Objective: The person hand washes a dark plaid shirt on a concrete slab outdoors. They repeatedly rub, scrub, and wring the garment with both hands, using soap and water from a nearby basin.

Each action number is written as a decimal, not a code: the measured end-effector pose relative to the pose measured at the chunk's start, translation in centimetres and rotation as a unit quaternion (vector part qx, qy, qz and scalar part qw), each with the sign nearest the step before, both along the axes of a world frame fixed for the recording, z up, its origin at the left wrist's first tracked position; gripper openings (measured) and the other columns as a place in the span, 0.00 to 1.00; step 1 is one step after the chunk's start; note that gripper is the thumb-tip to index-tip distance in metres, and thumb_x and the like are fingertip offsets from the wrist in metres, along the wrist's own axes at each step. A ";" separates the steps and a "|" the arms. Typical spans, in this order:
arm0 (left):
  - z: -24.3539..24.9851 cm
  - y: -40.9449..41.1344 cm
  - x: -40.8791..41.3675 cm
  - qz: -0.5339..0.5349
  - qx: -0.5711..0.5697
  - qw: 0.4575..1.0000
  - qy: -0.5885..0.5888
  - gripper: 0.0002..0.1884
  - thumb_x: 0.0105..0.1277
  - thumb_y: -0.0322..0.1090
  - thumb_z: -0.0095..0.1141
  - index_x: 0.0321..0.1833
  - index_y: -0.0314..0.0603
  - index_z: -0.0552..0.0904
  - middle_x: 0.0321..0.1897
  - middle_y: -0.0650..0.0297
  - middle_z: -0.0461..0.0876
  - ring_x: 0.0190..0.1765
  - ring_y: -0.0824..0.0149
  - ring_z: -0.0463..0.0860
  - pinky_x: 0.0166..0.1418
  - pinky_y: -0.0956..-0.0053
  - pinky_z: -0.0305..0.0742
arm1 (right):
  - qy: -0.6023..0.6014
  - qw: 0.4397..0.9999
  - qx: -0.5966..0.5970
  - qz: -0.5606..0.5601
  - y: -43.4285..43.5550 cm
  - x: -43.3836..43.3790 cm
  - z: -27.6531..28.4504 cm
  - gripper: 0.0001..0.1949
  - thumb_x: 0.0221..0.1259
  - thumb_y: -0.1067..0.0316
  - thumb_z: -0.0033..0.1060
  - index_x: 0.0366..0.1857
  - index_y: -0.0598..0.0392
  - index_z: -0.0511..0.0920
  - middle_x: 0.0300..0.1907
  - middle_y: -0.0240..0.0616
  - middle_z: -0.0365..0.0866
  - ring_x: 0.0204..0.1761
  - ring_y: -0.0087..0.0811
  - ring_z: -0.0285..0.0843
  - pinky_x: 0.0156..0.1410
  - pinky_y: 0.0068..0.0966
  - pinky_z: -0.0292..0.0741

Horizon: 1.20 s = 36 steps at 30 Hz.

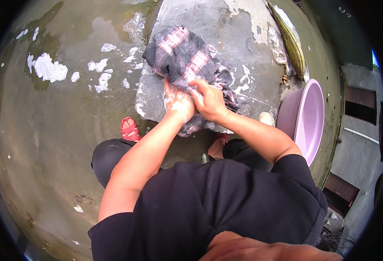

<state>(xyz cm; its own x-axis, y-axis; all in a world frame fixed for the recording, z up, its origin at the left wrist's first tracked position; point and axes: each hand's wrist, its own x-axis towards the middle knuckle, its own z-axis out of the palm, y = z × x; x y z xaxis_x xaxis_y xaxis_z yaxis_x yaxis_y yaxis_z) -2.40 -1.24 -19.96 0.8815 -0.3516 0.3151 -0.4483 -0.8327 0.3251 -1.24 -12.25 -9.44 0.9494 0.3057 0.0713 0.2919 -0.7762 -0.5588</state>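
A wet, dark grey plaid cloth point(191, 60) with pink and white bands lies bunched on a grey stone slab point(237, 36). Soap suds cling to my left hand point(180, 102), which is at the cloth's lower edge with its palm turned up and some fingers under the fabric. Just to its right, my right hand point(209, 99) has curled fingers on the cloth, with the thumb and forefinger near a fold. Part of the cloth trails to the right of my right hand, and another part hangs over the slab's near edge below the hands.
A pink plastic basin point(310, 120) is tilted on its side right of the slab. A long ridged gourd point(289, 42) lies beside clear plastic at the slab's right edge. A pale rounded object point(266, 119) sits at the near right corner. Foam patches point(49, 68) dot the wet concrete floor.
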 end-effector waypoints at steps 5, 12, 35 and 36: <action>6.7 0.0 0.7 -0.001 0.005 0.966 0.259 0.59 0.48 0.61 0.60 0.71 0.28 0.40 0.73 0.43 0.32 0.75 0.48 0.29 0.72 0.43 0.27 | -0.080 0.974 -0.041 -0.210 -1.3 13.7 -3.7 0.11 0.63 0.56 0.47 0.44 0.46 0.73 0.34 0.47 0.81 0.37 0.51 0.79 0.43 0.44 0.72; 6.9 0.4 1.1 0.008 0.007 0.965 0.263 0.61 0.47 0.62 0.61 0.71 0.30 0.39 0.73 0.44 0.32 0.75 0.49 0.29 0.72 0.45 0.26 | -0.056 0.959 -0.028 -0.275 -3.7 16.2 -3.9 0.19 0.57 0.62 0.49 0.53 0.51 0.70 0.51 0.51 0.73 0.57 0.50 0.66 0.62 0.41 0.63; 6.3 0.4 0.7 0.009 -0.022 0.967 0.254 0.59 0.47 0.60 0.62 0.72 0.34 0.41 0.73 0.45 0.33 0.75 0.50 0.29 0.72 0.45 0.25 | -0.094 0.986 -0.128 -0.044 -7.2 13.8 -5.2 0.21 0.45 0.53 0.68 0.45 0.46 0.78 0.50 0.38 0.71 0.56 0.44 0.63 0.61 0.38 0.62; 6.4 0.4 1.0 0.010 -0.018 0.968 0.251 0.59 0.47 0.60 0.62 0.72 0.34 0.41 0.73 0.45 0.33 0.75 0.50 0.29 0.72 0.45 0.25 | -0.090 0.992 -0.076 -0.054 -7.3 14.2 -5.0 0.20 0.41 0.54 0.72 0.39 0.49 0.79 0.48 0.41 0.72 0.54 0.45 0.65 0.61 0.37 0.63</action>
<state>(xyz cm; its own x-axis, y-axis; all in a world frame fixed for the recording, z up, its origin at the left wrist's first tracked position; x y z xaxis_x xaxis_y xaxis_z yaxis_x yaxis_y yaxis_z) -1.39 -0.85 -13.59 0.9333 -0.3299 -0.1420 -0.2109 -0.8233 0.5269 13.00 -19.53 -14.46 0.9531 0.2235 0.2039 0.2873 -0.8798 -0.3786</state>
